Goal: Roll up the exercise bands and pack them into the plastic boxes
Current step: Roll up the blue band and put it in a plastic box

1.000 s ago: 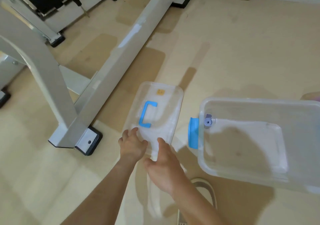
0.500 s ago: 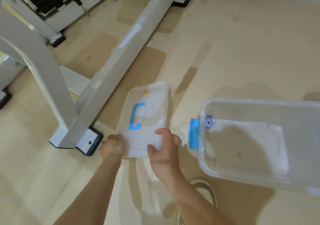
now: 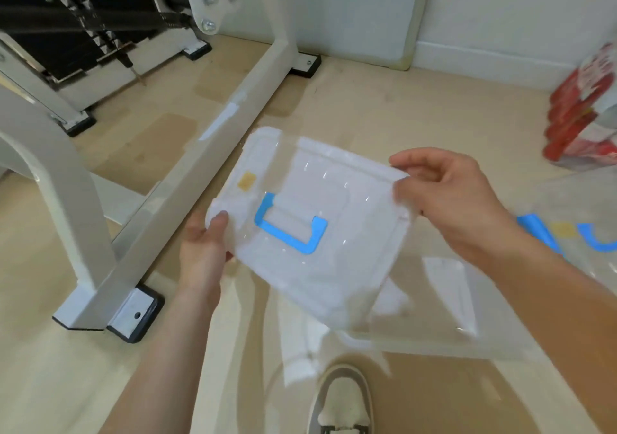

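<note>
Lid (image 3: 320, 233) now raised off floor (image 3: 367, 106), turned crosswise. Left hand (image 3: 203, 253) grips its left short edge; right hand (image 3: 457, 206) pinches the far right edge. Open box (image 3: 434, 343) lies rightward, under the right forearm.

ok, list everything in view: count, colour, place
lid: one, clear, mid-frame, held off the floor
handle: one, blue, on the lid
sticker: one, yellow, lid's far left corner
box: one, clear, lower right, blurred
blue parts: two, blue, right edge by the box, too blurred to identify
frame: one, white with black feet, left
pack: one, red and white, far right
floor: one, beige, beneath everything
shoe: one, grey and white, bottom centre
bands: none in view
left hand: one, grips the lid's left edge
right hand: one, pinches the lid's right corner
</note>
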The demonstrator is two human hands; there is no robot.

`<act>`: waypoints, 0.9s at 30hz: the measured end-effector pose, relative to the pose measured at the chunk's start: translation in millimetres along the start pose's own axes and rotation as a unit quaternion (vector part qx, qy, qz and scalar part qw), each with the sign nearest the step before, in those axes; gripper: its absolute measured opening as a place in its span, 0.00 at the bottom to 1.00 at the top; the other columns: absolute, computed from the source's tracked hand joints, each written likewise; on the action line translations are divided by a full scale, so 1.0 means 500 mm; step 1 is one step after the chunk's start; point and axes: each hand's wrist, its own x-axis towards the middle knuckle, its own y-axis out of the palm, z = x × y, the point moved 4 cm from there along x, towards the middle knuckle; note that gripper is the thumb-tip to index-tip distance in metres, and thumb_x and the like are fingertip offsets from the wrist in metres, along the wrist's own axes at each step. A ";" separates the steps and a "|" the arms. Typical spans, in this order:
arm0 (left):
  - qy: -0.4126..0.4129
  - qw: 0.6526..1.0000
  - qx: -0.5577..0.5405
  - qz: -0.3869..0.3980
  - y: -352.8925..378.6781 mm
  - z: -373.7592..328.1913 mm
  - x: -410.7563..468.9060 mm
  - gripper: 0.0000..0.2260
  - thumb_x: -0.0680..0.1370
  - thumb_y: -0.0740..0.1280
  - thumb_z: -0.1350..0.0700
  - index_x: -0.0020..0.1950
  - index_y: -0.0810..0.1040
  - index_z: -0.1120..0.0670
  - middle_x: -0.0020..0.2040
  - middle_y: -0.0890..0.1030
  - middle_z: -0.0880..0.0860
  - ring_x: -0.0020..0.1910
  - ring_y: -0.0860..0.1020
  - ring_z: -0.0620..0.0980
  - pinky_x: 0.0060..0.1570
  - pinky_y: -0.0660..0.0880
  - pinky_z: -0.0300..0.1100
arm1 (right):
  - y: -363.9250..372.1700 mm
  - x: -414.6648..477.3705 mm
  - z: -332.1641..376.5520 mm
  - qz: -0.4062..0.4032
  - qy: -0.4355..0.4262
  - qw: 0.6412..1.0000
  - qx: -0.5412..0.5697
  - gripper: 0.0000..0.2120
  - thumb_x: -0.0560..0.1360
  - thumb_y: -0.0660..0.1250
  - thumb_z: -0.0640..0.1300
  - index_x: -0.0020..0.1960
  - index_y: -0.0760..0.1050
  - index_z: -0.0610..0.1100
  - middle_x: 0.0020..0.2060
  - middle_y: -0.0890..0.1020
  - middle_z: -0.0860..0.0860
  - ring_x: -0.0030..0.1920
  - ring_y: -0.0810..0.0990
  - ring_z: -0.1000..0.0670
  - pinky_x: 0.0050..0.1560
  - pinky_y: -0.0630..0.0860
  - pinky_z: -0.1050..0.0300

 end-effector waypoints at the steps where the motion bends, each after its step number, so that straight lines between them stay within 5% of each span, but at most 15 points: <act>1: 0.004 1.000 0.006 0.006 0.003 -0.011 -0.008 0.16 0.78 0.64 0.52 0.66 0.73 0.50 0.52 0.81 0.47 0.44 0.79 0.44 0.45 0.76 0.41 | -0.040 0.011 0.005 0.018 0.015 1.000 0.000 0.15 0.70 0.66 0.30 0.49 0.80 0.47 0.36 0.83 0.54 0.34 0.79 0.54 0.39 0.75 0.58; 5: -0.001 0.984 0.100 0.144 0.040 -0.043 -0.066 0.09 0.77 0.66 0.53 0.44 0.84 0.55 0.44 0.85 0.56 0.39 0.80 0.51 0.41 0.74 0.43 | -0.176 0.032 0.018 0.030 0.072 0.997 -0.010 0.18 0.73 0.65 0.30 0.61 0.76 0.43 0.35 0.81 0.46 0.33 0.78 0.50 0.38 0.76 0.59; 9: -0.012 0.954 0.049 0.296 0.098 -0.058 -0.142 0.09 0.78 0.65 0.57 0.49 0.84 0.58 0.49 0.84 0.63 0.47 0.79 0.58 0.52 0.75 0.54 | -0.279 0.026 0.022 -0.069 0.088 0.992 0.051 0.19 0.75 0.68 0.35 0.65 0.71 0.43 0.40 0.80 0.47 0.33 0.81 0.52 0.37 0.78 0.58; 14: -0.006 0.955 0.024 0.294 0.145 -0.041 -0.194 0.08 0.77 0.66 0.59 0.52 0.82 0.60 0.45 0.85 0.61 0.42 0.80 0.58 0.46 0.76 0.50 | -0.354 -0.030 -0.056 -0.003 0.179 0.980 -0.083 0.21 0.76 0.64 0.35 0.68 0.70 0.44 0.54 0.82 0.46 0.48 0.81 0.47 0.44 0.76 0.53; 18: -0.003 0.951 0.088 0.297 0.181 0.002 -0.227 0.06 0.78 0.66 0.61 0.51 0.80 0.62 0.38 0.83 0.57 0.33 0.80 0.50 0.31 0.76 0.41 | -0.376 -0.068 -0.123 -0.071 0.152 0.976 -0.136 0.14 0.74 0.65 0.30 0.57 0.76 0.42 0.45 0.84 0.47 0.45 0.81 0.45 0.54 0.76 0.48; 23: 0.003 0.953 0.146 0.265 0.188 0.054 -0.239 0.05 0.77 0.68 0.59 0.50 0.80 0.58 0.39 0.81 0.56 0.35 0.80 0.52 0.38 0.80 0.47 | -0.366 -0.058 -0.201 -0.121 0.139 0.971 -0.150 0.15 0.75 0.65 0.36 0.60 0.77 0.47 0.52 0.83 0.46 0.51 0.82 0.43 0.55 0.77 0.47; 27: 0.021 0.949 0.193 0.248 0.194 0.078 -0.248 0.06 0.77 0.66 0.58 0.49 0.82 0.54 0.39 0.81 0.53 0.36 0.81 0.48 0.34 0.79 0.41 | -0.356 -0.060 -0.214 -0.107 0.129 0.965 -0.203 0.21 0.74 0.63 0.36 0.62 0.74 0.54 0.47 0.82 0.46 0.49 0.81 0.42 0.53 0.78 0.44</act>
